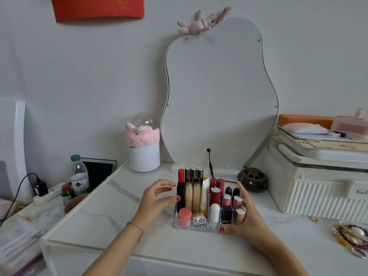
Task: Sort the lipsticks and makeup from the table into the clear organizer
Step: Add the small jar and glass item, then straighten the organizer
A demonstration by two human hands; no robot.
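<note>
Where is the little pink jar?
The pink jar sits in the clear organizer's front left corner, beside a silver ornament, near the left hand.

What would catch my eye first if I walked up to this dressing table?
Probably the clear plastic organizer packed with upright lipsticks, mid-table, with the left hand and right hand flanking its sides. Behind it stands a wavy pear-shaped mirror, with a pink plush rabbit on top.

A clear organizer (180, 226) packed with upright lipsticks sits mid-table. Bare marble table (111, 212) lies open at its 9 and 6 o'clock. A mirror (219, 92) blocks 12 o'clock, a dark burner (252, 180) 1 o'clock, a white box (310, 196) 3 o'clock.
</note>
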